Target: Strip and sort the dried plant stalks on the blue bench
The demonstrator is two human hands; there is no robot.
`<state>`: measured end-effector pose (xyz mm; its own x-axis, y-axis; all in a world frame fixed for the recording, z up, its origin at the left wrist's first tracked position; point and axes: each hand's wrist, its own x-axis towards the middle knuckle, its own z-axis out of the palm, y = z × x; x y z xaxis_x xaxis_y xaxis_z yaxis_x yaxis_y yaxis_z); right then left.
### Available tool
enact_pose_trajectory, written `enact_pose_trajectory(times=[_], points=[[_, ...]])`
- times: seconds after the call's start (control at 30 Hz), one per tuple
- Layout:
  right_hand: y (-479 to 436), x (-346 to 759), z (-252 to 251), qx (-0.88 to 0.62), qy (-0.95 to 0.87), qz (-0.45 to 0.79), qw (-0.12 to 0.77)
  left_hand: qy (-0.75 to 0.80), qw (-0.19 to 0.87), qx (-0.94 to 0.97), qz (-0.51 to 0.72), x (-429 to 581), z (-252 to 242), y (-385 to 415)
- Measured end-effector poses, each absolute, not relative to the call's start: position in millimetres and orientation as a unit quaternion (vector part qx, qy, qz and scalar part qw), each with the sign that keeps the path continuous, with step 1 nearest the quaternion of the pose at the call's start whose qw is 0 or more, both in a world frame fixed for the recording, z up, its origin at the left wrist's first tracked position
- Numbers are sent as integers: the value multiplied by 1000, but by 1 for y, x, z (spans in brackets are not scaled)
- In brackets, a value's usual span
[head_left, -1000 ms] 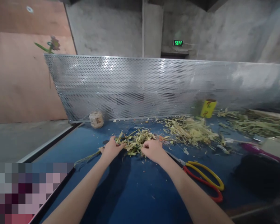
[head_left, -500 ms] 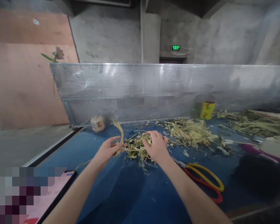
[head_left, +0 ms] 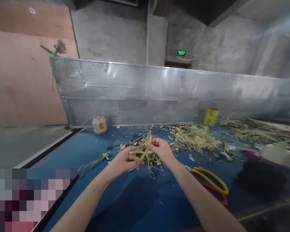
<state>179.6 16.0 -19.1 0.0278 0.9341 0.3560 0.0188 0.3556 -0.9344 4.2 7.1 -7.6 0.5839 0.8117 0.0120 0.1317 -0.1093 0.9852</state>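
Observation:
A pale yellow-green strip of dried plant (head_left: 145, 154) runs slantwise between my two hands. My left hand (head_left: 125, 160) pinches its lower end, with the fingers bent. Higher up, the thumb and fingers of my right hand (head_left: 161, 149) close on the strip. Beneath and behind both hands lies a small heap of dried plant scraps (head_left: 154, 161), partly hidden by them. Scissors with one yellow and one red handle (head_left: 209, 180) rest beside my right forearm, their blades mostly covered by it. A thin stalk with a pale tip (head_left: 94, 164) lies left of my left hand.
A larger pile of plant strips (head_left: 195, 137) spreads over the blue table (head_left: 125, 206) at right, near a yellow roll (head_left: 211, 116). A whitish roll (head_left: 99, 125) stands at back left. Perforated metal panel (head_left: 135, 93) borders the far edge. A dark round object (head_left: 261, 178) sits at right.
My left hand has brought the strip rightward over the heap. My right hand has lifted off the scraps and taken hold of the strip's upper part. The view has tilted slightly.

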Motion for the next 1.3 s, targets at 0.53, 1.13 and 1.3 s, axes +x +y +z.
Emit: enact_pose_trajectory(times=[0.53, 1.13, 1.3], points=[[20, 180, -20, -341, -570, 464, 586, 380, 627, 559, 387, 10, -5, -5], [7, 180, -20, -399, -688, 129, 592, 320, 554, 643, 421, 2, -8, -1], [-9, 174, -13, -313, -856, -114, 395, 291, 616, 592, 430, 1, -3, -5]])
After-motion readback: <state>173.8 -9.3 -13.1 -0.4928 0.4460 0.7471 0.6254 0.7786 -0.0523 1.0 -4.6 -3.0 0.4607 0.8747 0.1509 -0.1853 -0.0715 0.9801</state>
